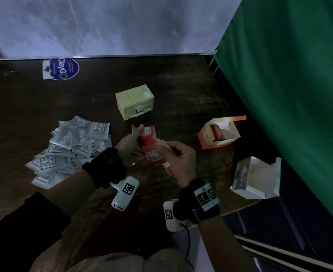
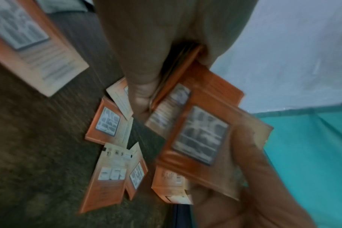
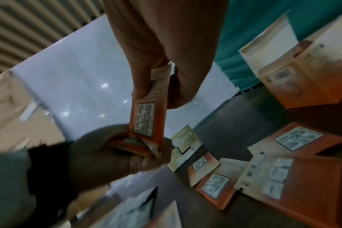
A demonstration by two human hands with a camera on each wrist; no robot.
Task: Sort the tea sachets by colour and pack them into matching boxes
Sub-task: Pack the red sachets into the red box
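Over the table's middle, my left hand (image 1: 135, 139) grips a small stack of orange sachets (image 1: 147, 137), thumb on top. My right hand (image 1: 168, 152) pinches one orange sachet (image 1: 154, 156) by its end, its other end touching the stack (image 3: 131, 145); the right wrist view shows this sachet (image 3: 145, 120) upright. Several loose orange sachets (image 2: 107, 125) lie on the table under the hands. The open orange box (image 1: 216, 135), with orange sachets standing in it, is to the right. A shut yellow box (image 1: 135, 101) sits farther back. An open white box (image 1: 257, 178) stands at the right edge.
A heap of white sachets (image 1: 71, 148) covers the table to the left of my hands. A round blue sticker (image 1: 61, 69) marks the dark wooden table (image 1: 181, 79) at the back. A green curtain (image 1: 289, 75) hangs along the right side, a pale wall behind.
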